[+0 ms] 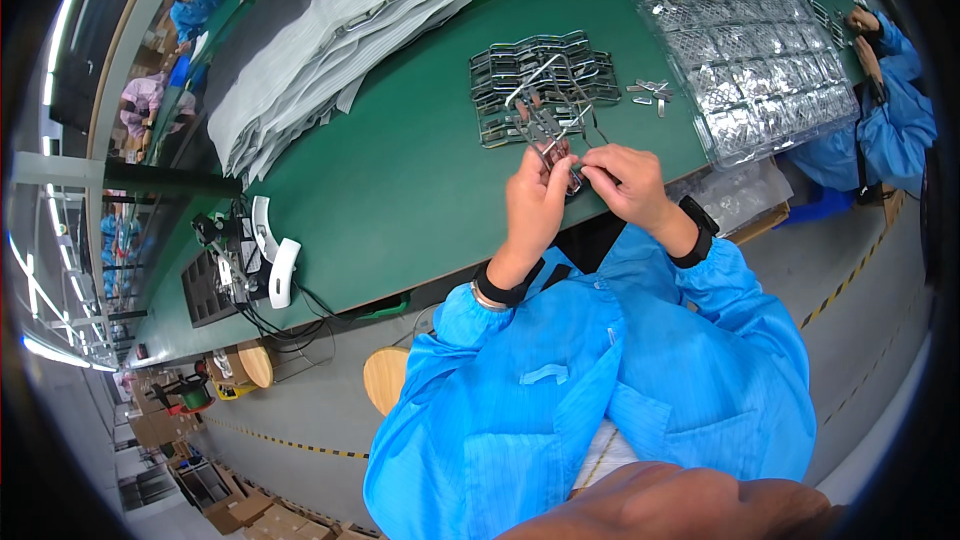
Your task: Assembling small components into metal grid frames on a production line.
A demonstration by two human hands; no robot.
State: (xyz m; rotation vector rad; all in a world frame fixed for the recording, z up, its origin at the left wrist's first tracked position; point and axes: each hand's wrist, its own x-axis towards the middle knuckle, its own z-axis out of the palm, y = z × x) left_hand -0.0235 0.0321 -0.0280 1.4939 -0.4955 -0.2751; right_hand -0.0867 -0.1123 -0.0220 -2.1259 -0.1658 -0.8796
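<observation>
My left hand [538,198] is closed around the lower end of a shiny bent metal frame [545,122], which is tilted up over the bench. My right hand [630,182] pinches at the same end of the frame, thumb and forefinger together; whether a small part sits between them I cannot make out. Just beyond the hands lies a stack of similar dark metal frames [490,90], partly hidden by the held one. To the right of that stack, several small flat metal pieces [655,90] are scattered on the green bench top [400,190].
Clear plastic trays of metallic parts [750,50] are piled at right. White foam sheets [330,50] form a tall stack at back left. A black device with white curved parts and cables [250,260] stands at left. A co-worker's blue sleeve [895,135] shows far right.
</observation>
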